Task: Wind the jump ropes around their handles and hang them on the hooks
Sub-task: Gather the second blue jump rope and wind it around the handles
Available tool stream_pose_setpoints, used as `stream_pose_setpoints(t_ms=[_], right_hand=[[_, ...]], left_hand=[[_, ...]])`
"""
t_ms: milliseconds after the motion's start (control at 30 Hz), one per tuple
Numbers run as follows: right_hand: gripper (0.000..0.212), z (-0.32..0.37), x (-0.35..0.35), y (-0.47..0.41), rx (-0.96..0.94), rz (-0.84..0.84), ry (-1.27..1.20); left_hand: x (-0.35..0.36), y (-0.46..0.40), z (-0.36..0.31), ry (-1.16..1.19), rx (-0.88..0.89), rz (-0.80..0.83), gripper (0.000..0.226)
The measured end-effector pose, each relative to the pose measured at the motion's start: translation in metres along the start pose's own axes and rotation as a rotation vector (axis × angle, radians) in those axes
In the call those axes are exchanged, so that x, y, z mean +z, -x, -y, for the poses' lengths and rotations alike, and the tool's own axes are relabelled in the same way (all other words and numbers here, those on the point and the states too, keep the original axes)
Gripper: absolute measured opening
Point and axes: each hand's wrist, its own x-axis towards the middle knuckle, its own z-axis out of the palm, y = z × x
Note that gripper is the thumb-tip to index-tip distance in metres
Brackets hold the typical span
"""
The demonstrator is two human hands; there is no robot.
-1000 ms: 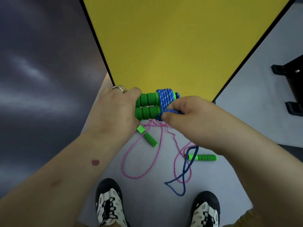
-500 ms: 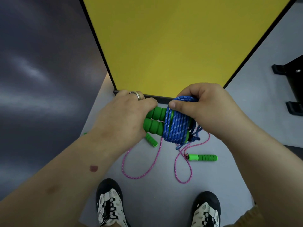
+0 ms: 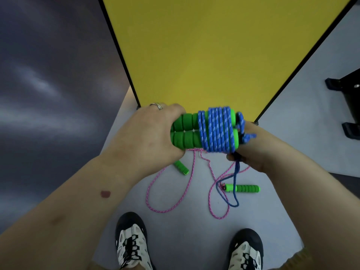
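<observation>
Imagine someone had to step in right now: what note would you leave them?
Left hand grips the two green handles held side by side. Right hand pinches the blue rope, mostly wound around them; a short loop hangs loose below. The pink rope lies unwound on the floor with its handles apart. Left: finish winding blue, wind pink, hang both. No hooks in view.

Left hand (image 3: 150, 133): silver band ring (image 3: 158, 105) on one finger, at knuckle end, away from grip. Left forearm (image 3: 81, 199) bare, no sleeve; small dark reddish mark (image 3: 105, 194) well back from grip, fainter patch further back. Right hand (image 3: 257, 151): no ring or band visible. Right forearm (image 3: 303, 191) bare; mustard-yellow fabric edge (image 3: 305, 256) near elbow. Shoes (image 3: 131, 243): black toe caps, white mesh uppers, black laces, both alike.
</observation>
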Motion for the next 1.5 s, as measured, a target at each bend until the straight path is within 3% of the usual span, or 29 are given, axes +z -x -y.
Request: stream_pose_setpoints(t_ms=[133,300,400,633,900,1100,1200,1400,1500], right_hand=[[0.027,-0.001,0.02,0.004,0.021,0.061,0.117],[0.043,0.01,0.041,0.016,-0.001,0.078,0.386],[0.05,0.019,0.048,0.028,-0.012,0.101,0.471],[0.035,0.032,0.047,0.043,-0.167,0.09,0.741],[0.03,0.044,0.029,0.046,-0.27,-0.012,0.592],[0.03,0.039,0.026,0.036,-0.338,-0.143,0.568],[0.025,0.038,0.019,0.031,-0.33,-0.197,0.472],[0.025,0.032,0.003,0.019,-0.293,-0.208,0.41],[0.023,0.028,-0.003,0.016,-0.243,-0.136,0.369]], left_hand=[[-0.001,-0.006,0.008,-0.06,-0.037,-0.099,0.037],[0.003,-0.004,0.015,-0.188,-0.107,-0.1,0.054],[0.006,-0.004,0.017,-0.216,-0.113,-0.106,0.053],[0.01,0.001,0.011,-0.212,-0.168,-0.079,0.051],[0.011,0.004,0.003,-0.225,-0.127,0.066,0.065],[0.012,0.001,0.007,-0.174,-0.012,0.117,0.046],[0.011,0.003,0.004,-0.166,-0.003,0.185,0.052],[-0.001,0.005,-0.004,-0.083,0.01,0.33,0.062],[-0.003,0.006,-0.004,-0.026,0.027,0.324,0.055]])
